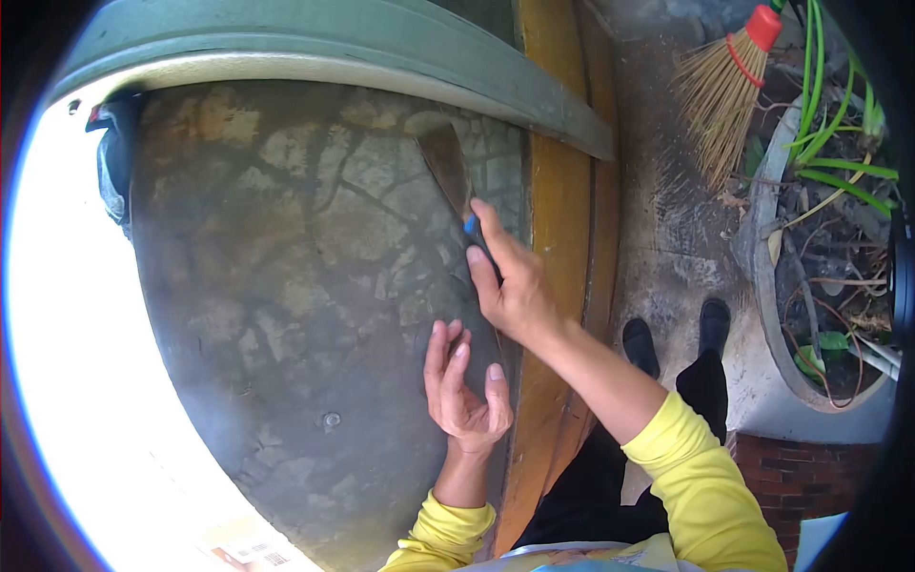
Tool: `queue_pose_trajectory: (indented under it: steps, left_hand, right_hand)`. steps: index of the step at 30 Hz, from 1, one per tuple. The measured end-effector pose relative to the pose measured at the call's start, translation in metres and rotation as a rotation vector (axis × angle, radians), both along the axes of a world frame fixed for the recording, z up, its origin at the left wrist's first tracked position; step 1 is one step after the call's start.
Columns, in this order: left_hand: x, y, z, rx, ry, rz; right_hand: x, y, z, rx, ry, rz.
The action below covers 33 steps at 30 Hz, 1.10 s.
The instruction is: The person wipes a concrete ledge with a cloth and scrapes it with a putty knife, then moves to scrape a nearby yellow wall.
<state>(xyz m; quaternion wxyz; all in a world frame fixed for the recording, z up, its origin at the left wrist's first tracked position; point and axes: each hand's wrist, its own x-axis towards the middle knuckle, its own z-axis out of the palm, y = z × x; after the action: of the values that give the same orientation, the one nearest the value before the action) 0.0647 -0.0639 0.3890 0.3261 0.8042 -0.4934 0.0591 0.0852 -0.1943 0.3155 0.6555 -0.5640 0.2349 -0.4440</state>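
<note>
My right hand (pixel 513 283) is wrapped round the dark handle of a putty knife (pixel 444 162), with a bit of blue showing at the neck. Its broad, worn metal blade points up and left, overlapping the grey surface (pixel 286 229) in this view. Pale, irregular patches split by darker lines cover that surface. Below the knife, my left hand (pixel 464 391) is half curled with the palm turned up and the fingers apart, holding nothing. It is close over the lower right of the grey surface.
A green rail (pixel 315 48) crosses the top, and a yellow-brown wooden frame (pixel 555 219) borders the surface. On the right are a stick broom (pixel 729 91) and a round planter (pixel 762 248) with plants. A dark cloth (pixel 114 162) hangs at the left edge by bright light.
</note>
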Motion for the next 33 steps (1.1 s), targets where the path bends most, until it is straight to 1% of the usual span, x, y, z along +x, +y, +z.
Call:
queue_pose_trajectory:
  steps: [3, 5, 7, 9, 10, 12, 13, 15, 16, 18, 20, 22, 23, 24, 25, 27, 29, 31, 33]
  left_hand:
    - [0.003, 0.000, -0.002, -0.018, 0.001, -0.011]
    - [0.000, 0.004, -0.001, -0.015, 0.019, 0.000]
    - [-0.001, 0.007, -0.004, -0.010, -0.005, 0.018]
    - [-0.001, 0.010, -0.006, -0.017, -0.039, 0.062]
    - [-0.002, 0.012, -0.006, -0.017, -0.009, 0.015]
    - [-0.002, 0.007, -0.005, -0.036, 0.012, 0.011]
    - [-0.002, 0.004, -0.003, -0.044, 0.024, 0.007]
    - [-0.002, 0.004, -0.002, -0.036, 0.029, 0.001]
    - [-0.001, 0.004, -0.001, -0.033, 0.033, -0.005]
    - [-0.001, 0.004, 0.000, -0.034, 0.043, -0.005]
    - [-0.003, 0.004, 0.001, -0.039, 0.055, 0.003]
    - [-0.003, 0.004, 0.001, -0.047, 0.060, 0.017]
    - [-0.005, 0.004, 0.000, -0.050, 0.066, 0.022]
    - [-0.008, 0.006, 0.001, -0.049, 0.076, 0.025]
    - [-0.007, 0.008, -0.001, -0.056, 0.078, 0.022]
    - [-0.010, 0.014, 0.001, -0.042, 0.074, 0.035]
    - [-0.010, 0.014, 0.002, -0.026, 0.070, 0.019]
    - [-0.012, 0.014, 0.003, -0.033, 0.080, 0.024]
    - [-0.012, 0.014, 0.005, -0.053, 0.081, 0.027]
  right_hand:
    - [-0.008, 0.002, 0.001, 0.004, 0.010, -0.001]
    - [-0.004, -0.004, 0.010, -0.109, -0.031, -0.031]
    - [-0.012, -0.026, 0.055, -0.208, -0.027, 0.087]
    - [-0.001, -0.044, 0.101, -0.334, -0.082, 0.065]
    - [0.005, -0.052, 0.111, -0.347, -0.103, 0.058]
    - [0.022, -0.070, 0.120, -0.371, -0.144, 0.043]
    - [0.038, -0.081, 0.114, -0.395, -0.187, -0.053]
    - [0.045, -0.098, 0.092, -0.473, -0.162, -0.061]
    - [0.036, -0.096, 0.083, -0.412, -0.101, 0.043]
    - [0.032, -0.079, 0.046, -0.281, -0.160, -0.020]
    - [0.011, -0.063, -0.008, -0.159, -0.078, -0.006]
    - [-0.022, -0.039, -0.064, 0.200, 0.260, 0.168]
    - [-0.033, -0.018, -0.116, 0.165, 0.325, 0.089]
    - [-0.046, 0.000, -0.153, 0.130, 0.389, 0.007]
    - [-0.066, 0.008, -0.150, 0.227, 0.399, 0.005]
    - [-0.091, 0.031, -0.138, 0.245, 0.371, 0.025]
    - [-0.103, 0.030, -0.080, 0.069, 0.299, 0.017]
    - [-0.089, 0.034, -0.049, -0.087, 0.163, 0.180]
    - [-0.044, 0.009, -0.010, -0.128, 0.020, 0.027]
